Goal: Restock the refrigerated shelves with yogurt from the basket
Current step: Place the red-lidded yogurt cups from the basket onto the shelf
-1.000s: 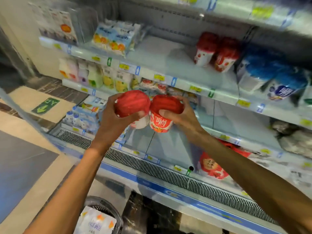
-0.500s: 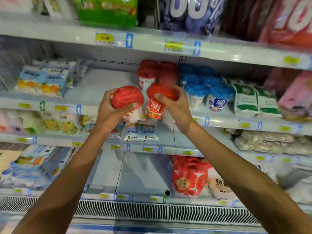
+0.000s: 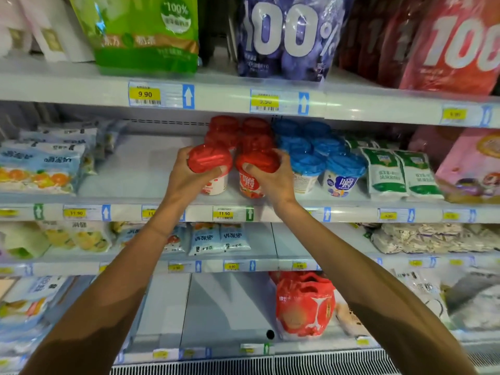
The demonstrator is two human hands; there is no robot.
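My left hand [image 3: 186, 177] grips a red-lidded yogurt cup [image 3: 209, 161] by its lid. Beside it, my right hand [image 3: 270, 177] grips a second red-lidded yogurt cup [image 3: 253, 182] the same way. Both cups are at the front of the second shelf [image 3: 130, 204], directly in front of a row of matching red-lidded cups [image 3: 224, 128]. Whether the held cups touch the shelf surface I cannot tell. The basket is out of view.
Blue-lidded cups [image 3: 341, 169] stand right of my right hand, then green-and-white pouches [image 3: 387, 174]. Bare shelf lies left of my left hand, up to orange-printed packs [image 3: 40, 169]. Large bags [image 3: 284, 36] fill the shelf above. A red bag [image 3: 303, 304] sits two shelves below.
Both hands rose from below the shelves and moved forward onto the second shelf, carrying the two red-lidded cups up to the row of red cups. The view tilted up, losing the basket.
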